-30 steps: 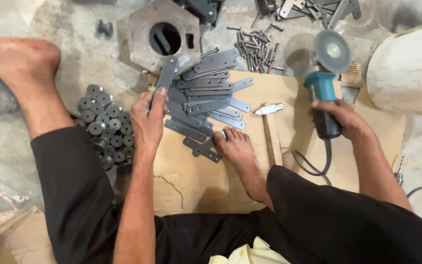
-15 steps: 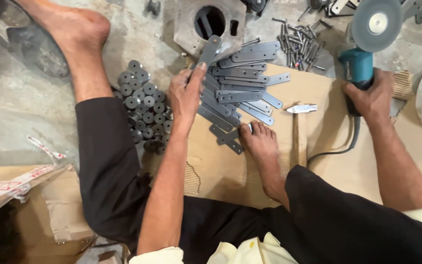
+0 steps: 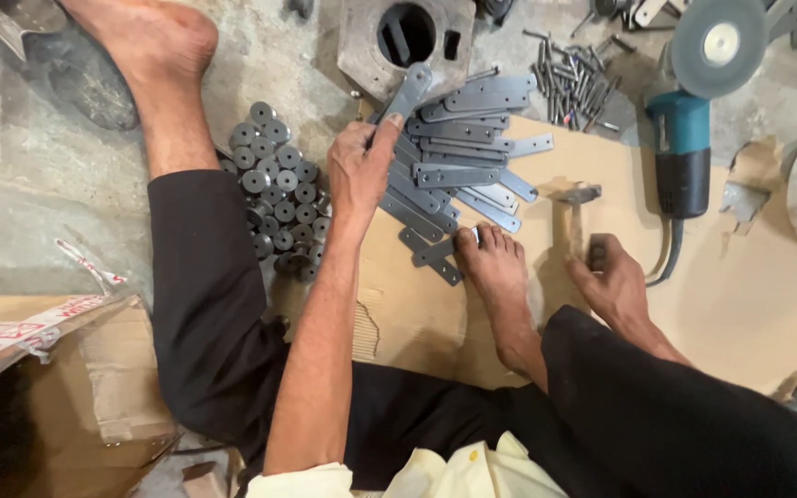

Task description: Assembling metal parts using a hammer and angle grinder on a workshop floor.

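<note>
A flat grey metal strip (image 3: 405, 100) with holes near its rounded ends is held in the left hand (image 3: 359, 175), pinched between thumb and fingers at its lower end, so that it sticks up and away from the person over the heap of like metal strips (image 3: 458, 161) fanned out on the sheet of cardboard (image 3: 712, 286) spread on the floor. The grip of the left hand is narrow and closed on that one strip. The near end of the heap is pinned by the toes of the right foot (image 3: 493, 267), which rests on the cardboard. Just to the right of the foot, the right hand (image 3: 612, 281) is laid on the wooden handle of a hammer (image 3: 572, 214), whose steel head lies beside the strips; its fingers are curled about the handle, though how firmly cannot be told. The step in hand is judged to be the picking of a single strip from the heap with the hammer taken up alongside. A firm seat for the strip would be called for before any blow. Beyond the heap stand a hollow steel block (image 3: 406, 41) and loose pins (image 3: 569, 83); round grey discs (image 3: 279, 189) are piled to the left, and an angle grinder (image 3: 694, 101) lies to the right.
</note>
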